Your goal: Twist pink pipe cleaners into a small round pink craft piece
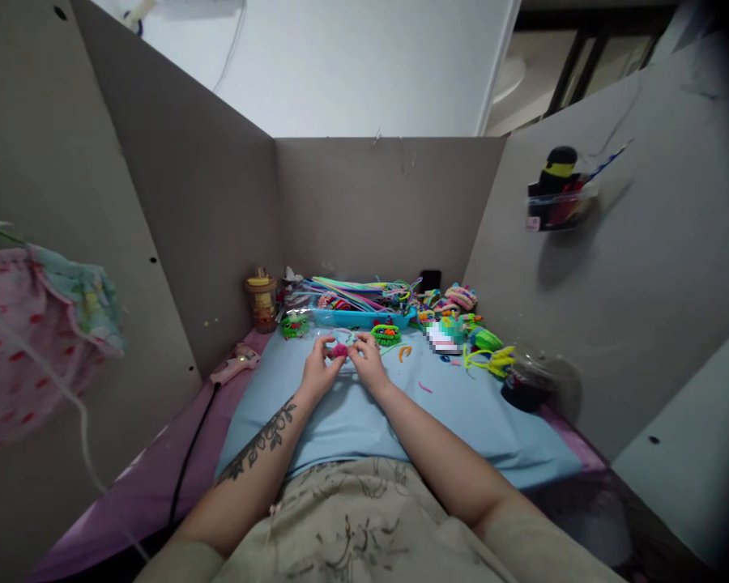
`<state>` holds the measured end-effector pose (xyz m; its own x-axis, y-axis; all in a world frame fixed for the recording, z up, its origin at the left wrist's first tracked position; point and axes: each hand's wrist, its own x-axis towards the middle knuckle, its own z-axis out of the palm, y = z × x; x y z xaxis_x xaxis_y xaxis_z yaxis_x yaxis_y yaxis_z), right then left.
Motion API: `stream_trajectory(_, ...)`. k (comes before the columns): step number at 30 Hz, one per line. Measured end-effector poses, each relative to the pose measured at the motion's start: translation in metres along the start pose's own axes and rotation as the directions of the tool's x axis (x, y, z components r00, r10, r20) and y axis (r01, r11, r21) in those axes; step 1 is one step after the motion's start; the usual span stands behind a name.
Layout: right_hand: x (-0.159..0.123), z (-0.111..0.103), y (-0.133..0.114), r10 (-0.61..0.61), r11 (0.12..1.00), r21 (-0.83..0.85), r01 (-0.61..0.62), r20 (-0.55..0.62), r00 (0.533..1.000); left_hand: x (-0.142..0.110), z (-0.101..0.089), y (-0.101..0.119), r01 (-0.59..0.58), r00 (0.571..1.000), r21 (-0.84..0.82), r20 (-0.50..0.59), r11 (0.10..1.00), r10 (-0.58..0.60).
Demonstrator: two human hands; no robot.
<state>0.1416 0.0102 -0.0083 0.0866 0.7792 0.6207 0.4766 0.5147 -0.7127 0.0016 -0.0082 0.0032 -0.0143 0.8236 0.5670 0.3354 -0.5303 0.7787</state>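
Note:
Over the blue cloth (267, 421) my two hands meet in front of me. My left hand (321, 368) is closed in a pinch on a small dark-pink fuzzy piece (339, 351), which looks like coiled pipe cleaner. The fingertips of my right hand (369, 364) press together at the right side of the same piece, partly hiding it. A clear plastic item with teal bits (345, 335) shows just behind the fingers. Beyond my right hand sits a green fuzzy ring shape with orange in it (386, 334).
Behind the hands, a blue tray (370, 319) holds many coloured pipe cleaners. A pink glue gun (236, 364) with a black cord lies at left. To the right are an orange scrap (404, 353), yellow pipe cleaners (492, 361) and a dark round container (527, 385). Grey panels enclose the table.

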Motion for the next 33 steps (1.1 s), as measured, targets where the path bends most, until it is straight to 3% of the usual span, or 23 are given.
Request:
stream_trajectory(3, 0.0, -0.003, -0.004, -0.015, 1.0, 0.022, 0.016, -0.035, 0.999, 0.002, 0.002, -0.004, 0.065, 0.998, -0.068, -0.019, 0.996, -0.066)
stream_trajectory(8, -0.004, -0.009, -0.015, -0.209, 0.977, -0.077, 0.199, -0.168, 0.963, 0.007, 0.002, -0.005, 0.205, 0.975, -0.275, -0.026, 0.939, -0.22)
stream_trajectory(11, -0.006, -0.011, -0.018, -0.306, 0.943, -0.182, 0.28, -0.14, 0.942, 0.007, 0.001, -0.004, 0.232, 0.967, -0.351, -0.013, 0.907, -0.253)
stream_trajectory(17, -0.007, -0.009, -0.016, -0.378, 0.893, -0.284, 0.348, -0.054, 0.924, 0.007, 0.002, -0.006, 0.28, 0.955, -0.399, 0.025, 0.873, -0.294)
stream_trajectory(25, -0.009, -0.009, -0.019, -0.355, 0.888, -0.328, 0.322, -0.046, 0.934, 0.005, 0.004, -0.008, 0.224, 0.974, -0.316, 0.037, 0.922, -0.224)
stream_trajectory(33, -0.004, -0.008, -0.011, -0.264, 0.945, -0.216, 0.245, -0.061, 0.963, 0.0, 0.001, 0.0, 0.141, 0.988, -0.197, 0.09, 0.97, -0.126)
